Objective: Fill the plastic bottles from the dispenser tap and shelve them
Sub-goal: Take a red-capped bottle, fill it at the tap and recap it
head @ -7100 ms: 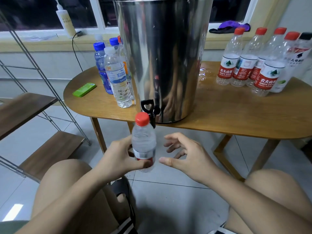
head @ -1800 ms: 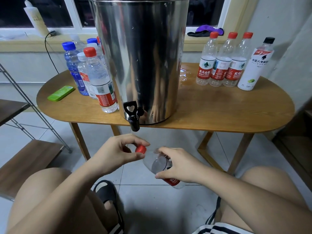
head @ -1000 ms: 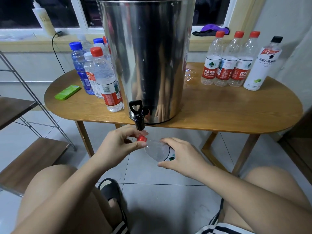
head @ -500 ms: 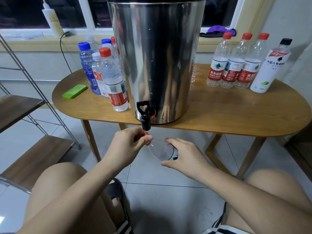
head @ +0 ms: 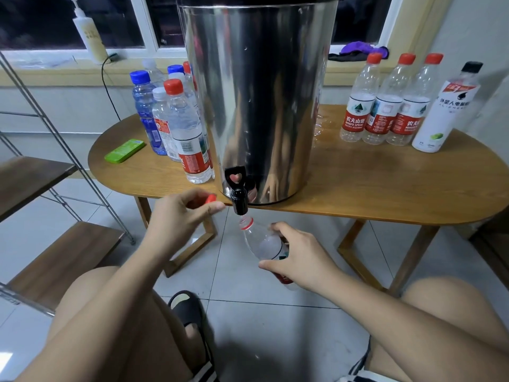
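Nearest, both forearms are extended forward over the bare knees. The uncapped bottle [head: 261,244] is grasped around its body by the curled fingers [head: 275,228] of the right hand [head: 300,257] and held tilted, its open neck just below the black tap [head: 238,194]. The red cap [head: 210,198] is pinched in the raised left hand [head: 179,213], just beside the tap. Behind, the steel dispenser [head: 261,92] is seen on the desk [head: 385,183], between a bottle cluster [head: 190,133] and a bottle row [head: 382,106].
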Demonstrator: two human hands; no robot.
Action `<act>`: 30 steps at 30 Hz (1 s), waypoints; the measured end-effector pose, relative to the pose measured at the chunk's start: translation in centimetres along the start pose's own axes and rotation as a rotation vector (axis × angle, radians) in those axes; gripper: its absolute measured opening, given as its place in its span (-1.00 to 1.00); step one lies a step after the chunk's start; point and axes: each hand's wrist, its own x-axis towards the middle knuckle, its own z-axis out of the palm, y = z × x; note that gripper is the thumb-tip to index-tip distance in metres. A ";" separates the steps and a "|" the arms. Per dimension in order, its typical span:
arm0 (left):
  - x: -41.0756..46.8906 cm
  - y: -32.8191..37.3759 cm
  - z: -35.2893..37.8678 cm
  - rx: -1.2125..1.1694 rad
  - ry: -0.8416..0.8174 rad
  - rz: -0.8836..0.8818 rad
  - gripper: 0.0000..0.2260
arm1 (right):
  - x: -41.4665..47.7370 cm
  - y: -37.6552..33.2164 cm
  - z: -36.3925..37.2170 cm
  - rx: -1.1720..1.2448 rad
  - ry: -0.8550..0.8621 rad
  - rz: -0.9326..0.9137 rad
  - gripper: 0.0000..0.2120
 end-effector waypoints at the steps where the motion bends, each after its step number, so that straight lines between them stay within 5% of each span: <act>1: 0.9 -0.7 -0.6 0.038 0.052 -0.012 -0.60 | 0.1 0.0 0.0 0.018 -0.002 0.006 -0.28; 7: 5.9 -3.9 -2.4 0.219 0.156 -0.139 -0.68 | 0.3 -0.4 0.8 0.097 -0.026 0.018 -0.35; 20: 6.6 -5.2 -2.9 0.309 0.190 -0.184 -0.46 | 0.8 -0.8 1.5 0.135 -0.027 0.009 -0.34; 26: 3.0 -1.9 -2.6 0.166 0.346 -0.056 -0.74 | 0.8 -0.9 1.5 0.138 -0.032 0.018 -0.36; 30: 0.4 2.2 -0.7 -0.013 0.299 0.092 -0.88 | 0.8 -1.1 1.7 0.132 -0.049 0.019 -0.37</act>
